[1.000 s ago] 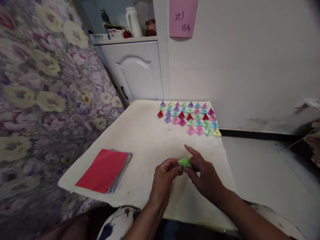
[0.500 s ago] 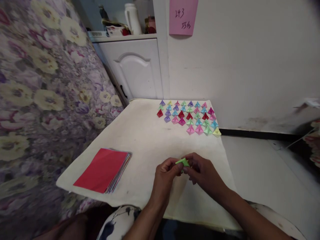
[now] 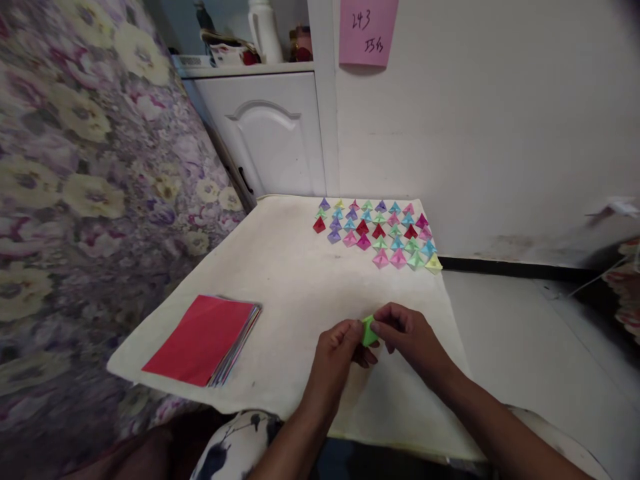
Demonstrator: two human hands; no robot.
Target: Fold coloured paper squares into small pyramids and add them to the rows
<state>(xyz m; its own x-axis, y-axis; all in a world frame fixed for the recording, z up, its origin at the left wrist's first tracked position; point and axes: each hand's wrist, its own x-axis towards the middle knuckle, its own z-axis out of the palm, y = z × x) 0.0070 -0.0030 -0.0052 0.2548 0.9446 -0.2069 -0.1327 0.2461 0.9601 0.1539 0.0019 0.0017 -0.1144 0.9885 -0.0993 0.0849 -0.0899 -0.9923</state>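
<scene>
A small piece of folded bright green paper (image 3: 369, 331) is held between my two hands, above the near part of the cloth-covered table. My left hand (image 3: 341, 345) pinches its left side, thumb on top and fingers beneath. On the upper right edge, the thumb and forefinger of my right hand (image 3: 407, 331) are closed, partly hiding the paper. Farther back lie several rows of small folded paper pieces (image 3: 379, 232) in purple, pink, red, blue, green and yellow. To the left rests a stack of coloured paper sheets (image 3: 200, 340) with a red one on top.
The table (image 3: 280, 280) has a cream cover. A floral curtain (image 3: 100, 200) hangs along its left side. Behind stand a white cabinet (image 3: 270, 140) and a wall with a pink note (image 3: 369, 33). Pale floor (image 3: 530, 333) lies to the right.
The green paper has been turned, so a broader, flatter face shows now. My right hand's grip has shifted to its upper right edge, and my left fingers have spread beneath it.
</scene>
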